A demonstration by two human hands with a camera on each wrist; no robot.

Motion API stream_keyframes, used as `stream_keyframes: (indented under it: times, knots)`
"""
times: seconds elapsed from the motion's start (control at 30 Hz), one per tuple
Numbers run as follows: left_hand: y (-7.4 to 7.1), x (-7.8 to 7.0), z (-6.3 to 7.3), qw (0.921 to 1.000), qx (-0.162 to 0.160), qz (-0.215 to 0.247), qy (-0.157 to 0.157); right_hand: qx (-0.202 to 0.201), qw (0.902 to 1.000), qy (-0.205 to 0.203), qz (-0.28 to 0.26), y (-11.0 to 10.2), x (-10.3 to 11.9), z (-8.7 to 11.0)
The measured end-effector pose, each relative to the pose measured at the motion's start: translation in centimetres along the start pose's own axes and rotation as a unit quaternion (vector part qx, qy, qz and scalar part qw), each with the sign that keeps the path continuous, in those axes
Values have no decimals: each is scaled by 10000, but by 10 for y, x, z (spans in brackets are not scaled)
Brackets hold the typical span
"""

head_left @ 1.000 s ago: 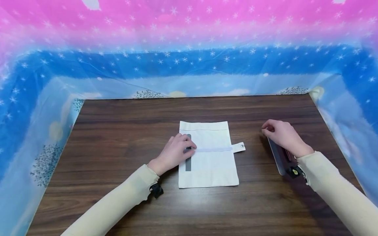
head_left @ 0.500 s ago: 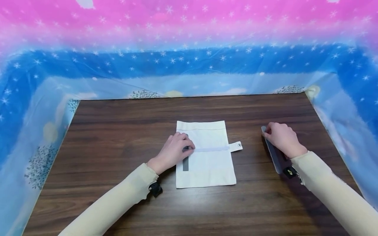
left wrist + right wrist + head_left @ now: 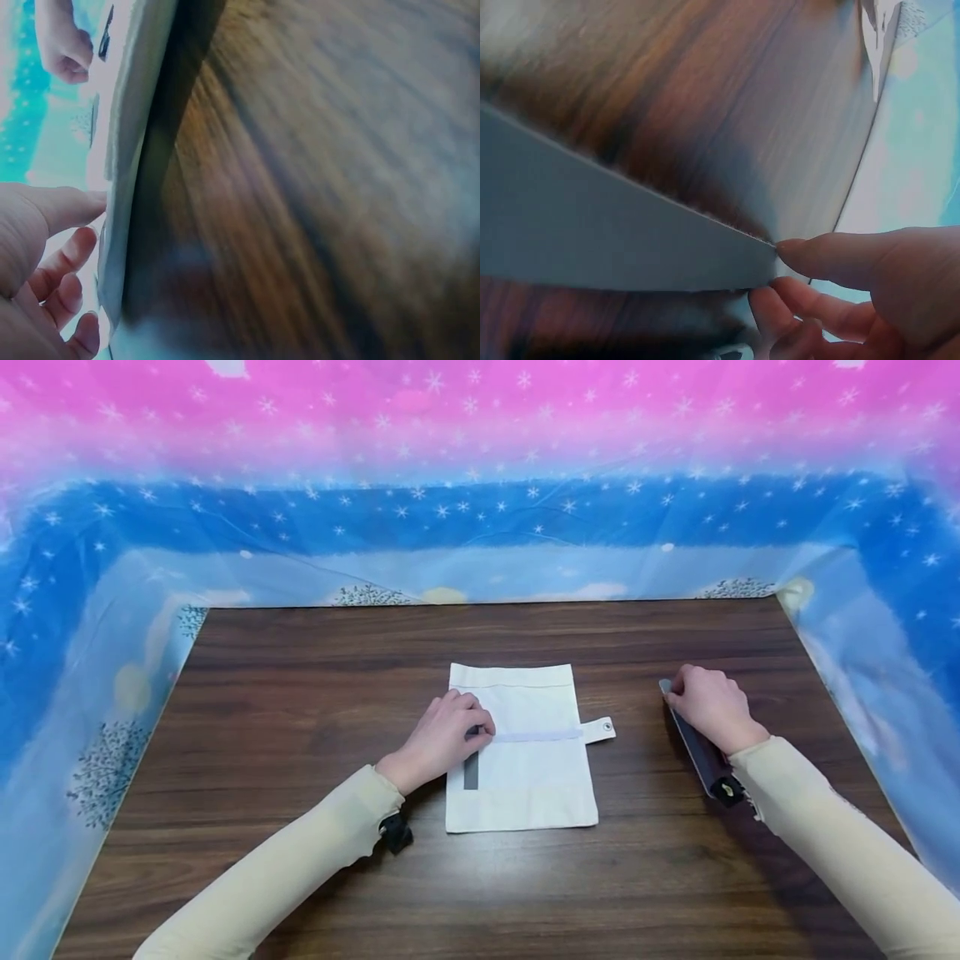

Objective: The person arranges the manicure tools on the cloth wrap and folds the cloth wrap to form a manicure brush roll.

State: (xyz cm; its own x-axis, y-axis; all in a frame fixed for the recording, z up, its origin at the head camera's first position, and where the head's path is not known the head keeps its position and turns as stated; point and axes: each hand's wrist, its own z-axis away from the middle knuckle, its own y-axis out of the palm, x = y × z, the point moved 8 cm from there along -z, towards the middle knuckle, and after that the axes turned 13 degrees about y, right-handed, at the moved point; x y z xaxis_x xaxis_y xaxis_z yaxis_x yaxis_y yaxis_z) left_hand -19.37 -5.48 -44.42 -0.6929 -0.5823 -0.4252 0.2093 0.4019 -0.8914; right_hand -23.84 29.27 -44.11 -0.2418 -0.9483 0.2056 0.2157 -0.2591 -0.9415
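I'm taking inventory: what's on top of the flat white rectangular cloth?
A dark grey strip lies along the left of the cloth, and a pale lavender band crosses its middle. The person's left hand mostly covers the strip's upper part, so any crossing is hidden.

White cloth case (image 3: 536,785): flat, dark strip (image 3: 471,774) along its left. Grey strip (image 3: 630,232): I pinch it, right of the case.
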Motion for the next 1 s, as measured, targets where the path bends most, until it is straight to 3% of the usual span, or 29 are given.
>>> stream_keyframes:
  times: [0.6, 1.0]
  knots:
    - [-1, -5, 0, 9998, -5, -222, -22, 582, 9976, 265, -262, 11, 10, -8]
    - [0, -7, -4, 9997, -11, -243, 86, 608, 9952, 173, -744, 8, 14, -11]
